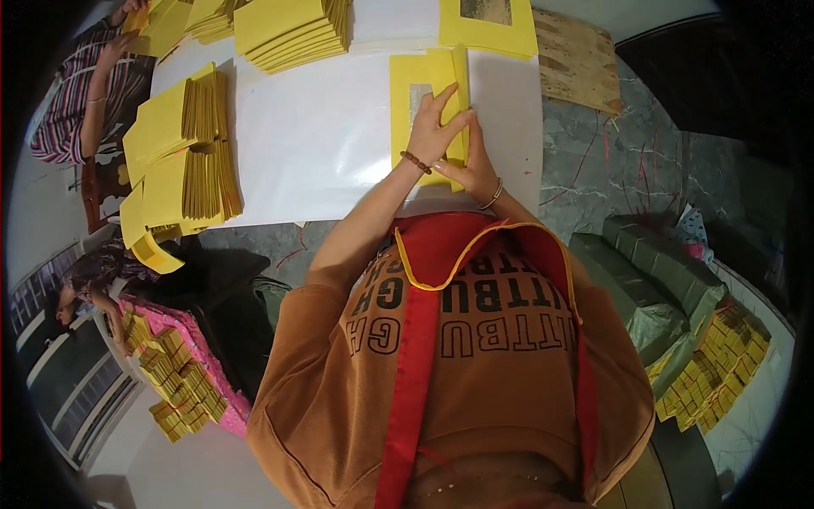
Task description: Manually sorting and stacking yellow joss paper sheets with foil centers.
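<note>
On the white table [314,127] in front of me lies a yellow paper sheet [401,110] with a silvery foil patch [418,95]. Its right side is turned up into a narrow, upright fold. My left hand [436,129] lies on the sheet with its fingers spread, the fingertips reaching the fold. At the near right edge, my right hand [477,165] has the folded strip between its thumb and its straight fingers. A brown bead bracelet circles my left wrist, and a thin bangle my right.
Stacks of folded yellow paper [174,119] line the table's left side, another pile [292,30] the far side. A foil-patched sheet [500,42] lies far right, near a wooden board [577,59]. Green wrapped bundles [636,297] stand at my right. Two other people are at the left.
</note>
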A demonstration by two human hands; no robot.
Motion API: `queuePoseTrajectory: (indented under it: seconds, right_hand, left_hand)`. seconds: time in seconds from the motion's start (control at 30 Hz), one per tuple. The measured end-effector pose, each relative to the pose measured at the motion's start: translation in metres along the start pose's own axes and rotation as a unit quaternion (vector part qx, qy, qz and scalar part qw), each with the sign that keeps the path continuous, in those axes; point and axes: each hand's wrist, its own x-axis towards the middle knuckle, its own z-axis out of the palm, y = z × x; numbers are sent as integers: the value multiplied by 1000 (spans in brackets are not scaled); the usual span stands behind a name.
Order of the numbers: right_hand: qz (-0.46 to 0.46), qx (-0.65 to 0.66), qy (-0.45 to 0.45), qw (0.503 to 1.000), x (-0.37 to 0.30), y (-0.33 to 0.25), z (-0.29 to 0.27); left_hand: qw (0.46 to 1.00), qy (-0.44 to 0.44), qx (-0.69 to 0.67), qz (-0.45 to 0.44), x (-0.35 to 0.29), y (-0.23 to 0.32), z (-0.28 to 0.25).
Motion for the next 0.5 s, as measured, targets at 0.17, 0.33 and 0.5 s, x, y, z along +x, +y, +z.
queuePoseTrajectory:
  seconds: [0.17, 0.33, 0.5]
  right_hand:
    - [-24, -49, -3, 999, 1, -12, 0]
    - [26, 75, -23, 997, 1, -17, -3]
    - [47, 107, -18, 993, 0, -20, 0]
  left_hand:
    - [1000, 3, -18, -9, -1, -7, -1]
    - [997, -13, -70, -14, 0, -9, -1]
    - [980, 59, -191, -14, 0, -23, 12]
